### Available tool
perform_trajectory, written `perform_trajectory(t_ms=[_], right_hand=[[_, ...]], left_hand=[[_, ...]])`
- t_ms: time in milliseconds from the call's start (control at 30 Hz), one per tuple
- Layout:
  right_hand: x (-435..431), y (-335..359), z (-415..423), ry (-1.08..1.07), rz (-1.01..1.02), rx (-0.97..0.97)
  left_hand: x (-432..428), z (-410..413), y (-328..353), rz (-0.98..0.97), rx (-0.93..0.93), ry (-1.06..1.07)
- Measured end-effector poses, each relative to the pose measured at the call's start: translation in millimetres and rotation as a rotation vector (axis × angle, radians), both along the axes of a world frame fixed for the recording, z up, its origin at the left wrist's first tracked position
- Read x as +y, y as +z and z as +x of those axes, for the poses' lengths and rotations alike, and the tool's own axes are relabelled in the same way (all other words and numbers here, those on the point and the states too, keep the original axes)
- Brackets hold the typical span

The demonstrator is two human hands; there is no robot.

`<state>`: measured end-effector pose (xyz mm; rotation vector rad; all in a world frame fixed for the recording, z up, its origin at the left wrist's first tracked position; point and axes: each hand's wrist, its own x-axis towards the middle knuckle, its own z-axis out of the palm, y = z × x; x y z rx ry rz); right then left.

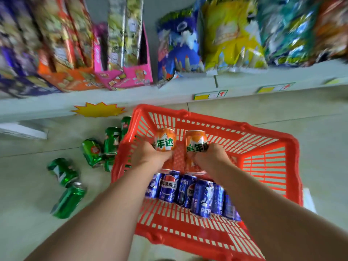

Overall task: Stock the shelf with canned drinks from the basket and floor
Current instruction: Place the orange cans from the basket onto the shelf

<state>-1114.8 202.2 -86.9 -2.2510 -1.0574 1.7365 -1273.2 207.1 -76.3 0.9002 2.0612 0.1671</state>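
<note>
1. Over the red plastic basket [278, 146], with its slatted lattice walls and floor, both hands are reaching in; the left hand [148, 155] is wrapping closed around one orange can [165, 139] and the right hand [211, 155] is gripping a second orange can [195, 141], both glossy metal cylinders with green and white lettering, held above the basket's floor.
2. Below the hands, a row of shiny blue cans [188, 191] is lying on its sides across the basket's floor, packed touching one another, with more orange metal partly showing under the wrists.
3. Left of the basket, several green cans [64, 172] are lying scattered on the pale tiled floor [28, 194], some close against the basket's wall, others well apart from it.
4. Beyond the basket, a white shelf [131, 95] is carrying crinkled foil snack bags [231, 34] and cardboard display boxes [122, 76], blurred; a yellow starburst sticker [98, 109] and price tags [211, 95] are sitting on its front edge.
</note>
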Motion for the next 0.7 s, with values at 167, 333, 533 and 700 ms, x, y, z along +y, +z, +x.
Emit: perform_trajectory(t_ms=[167,333,533,700], right_hand=[[-14.1,112.4,3.1,-0.054,0.127,0.007],[-37.2,213.2,-0.6,-0.124,0.154,0.07],[-36.8,319.1,-25.5,-0.091,0.228,0.096],[-26.4,384.4,-46.1,0.034,0.302,0.108]], left_hand=[[-22.3,-17.1,101.7,0.052,-0.066,0.09],[-43.4,-31.9,201.2,0.079,-0.117,0.177],[-59.4,-48.4,303.6,0.194,-0.205,0.293],[-69.9,-65.6,367.7,0.294,-0.319,0.321]])
